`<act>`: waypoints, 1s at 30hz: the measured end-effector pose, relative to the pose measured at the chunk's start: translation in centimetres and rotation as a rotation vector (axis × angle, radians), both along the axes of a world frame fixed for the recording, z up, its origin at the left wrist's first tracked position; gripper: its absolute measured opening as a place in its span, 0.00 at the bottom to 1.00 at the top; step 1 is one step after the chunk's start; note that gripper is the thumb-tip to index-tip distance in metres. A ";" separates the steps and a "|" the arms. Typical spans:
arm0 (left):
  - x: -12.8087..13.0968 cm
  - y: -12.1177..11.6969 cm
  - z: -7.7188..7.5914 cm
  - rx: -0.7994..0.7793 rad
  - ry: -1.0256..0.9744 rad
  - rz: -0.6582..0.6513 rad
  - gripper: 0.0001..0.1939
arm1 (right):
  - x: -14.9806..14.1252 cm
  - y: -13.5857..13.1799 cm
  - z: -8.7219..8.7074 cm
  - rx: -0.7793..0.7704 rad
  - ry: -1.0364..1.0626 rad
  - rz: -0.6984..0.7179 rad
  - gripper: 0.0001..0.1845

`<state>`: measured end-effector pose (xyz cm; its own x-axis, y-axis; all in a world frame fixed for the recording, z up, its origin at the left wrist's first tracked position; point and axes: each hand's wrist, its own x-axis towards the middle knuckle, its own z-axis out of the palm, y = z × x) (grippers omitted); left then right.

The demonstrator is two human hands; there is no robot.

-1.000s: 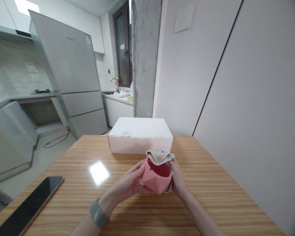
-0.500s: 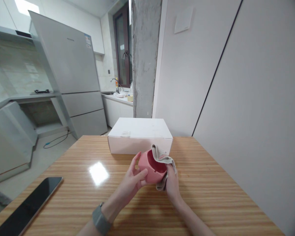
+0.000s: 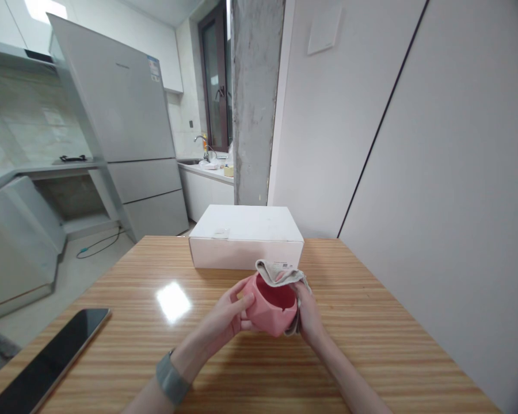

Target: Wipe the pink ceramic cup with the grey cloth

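A pink faceted ashtray [image 3: 270, 315] with a notch in its rim is held above the table, its opening tilted towards me. My left hand [image 3: 229, 313] grips it from the left, thumb near the rim and fingers behind and below. On the right, my right hand [image 3: 309, 310] is closed on a grey cloth [image 3: 280, 271]. The cloth lies over the far rim and against the right side of the ashtray. Some of my right fingers are hidden by the cloth and ashtray.
A white box [image 3: 246, 224] stands behind my hands on the striped wooden table [image 3: 371, 345]. At the left edge lies a dark phone [image 3: 52, 362]. A grey pillar [image 3: 259, 103] and a white wall [image 3: 449, 201] rise beyond; a refrigerator [image 3: 125, 115] stands further left.
The ashtray has turned and tipped, with its opening facing more upwards and its notch further right. The cloth has shifted left along the far rim. Both hands still hold on.
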<state>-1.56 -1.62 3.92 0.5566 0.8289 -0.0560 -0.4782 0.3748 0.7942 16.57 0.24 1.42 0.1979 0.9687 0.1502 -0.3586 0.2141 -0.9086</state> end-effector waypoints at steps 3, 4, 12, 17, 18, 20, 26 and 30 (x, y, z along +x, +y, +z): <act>0.3 0.1 -0.1 -0.007 0.046 0.089 0.31 | -0.2 0.0 0.1 0.003 -0.007 -0.031 0.13; 0.4 0.1 -0.1 -0.002 0.062 0.106 0.31 | -0.4 -0.2 0.2 0.016 -0.015 -0.047 0.12; 0.7 -0.2 0.4 0.063 0.102 0.191 0.35 | -2.0 -1.8 2.1 0.063 -0.025 -0.142 0.09; 1.8 -0.6 -0.3 0.091 0.111 0.305 0.44 | -2.4 -1.9 1.5 0.044 -0.008 -0.282 0.11; 1.9 -0.6 -0.3 0.090 0.122 0.303 0.46 | -2.4 -1.9 1.4 0.042 -0.007 -0.283 0.11; 1.7 -0.5 -0.2 0.072 0.105 0.266 0.46 | -2.1 -1.8 1.4 0.056 0.000 -0.240 0.11; 0.4 -0.4 1.0 -0.035 0.012 0.103 0.30 | -1.1 -1.4 0.9 0.093 0.031 -0.126 0.10; -0.1 -0.4 1.1 0.002 0.050 -0.012 0.32 | -0.8 -1.1 0.4 0.101 0.014 -0.056 0.10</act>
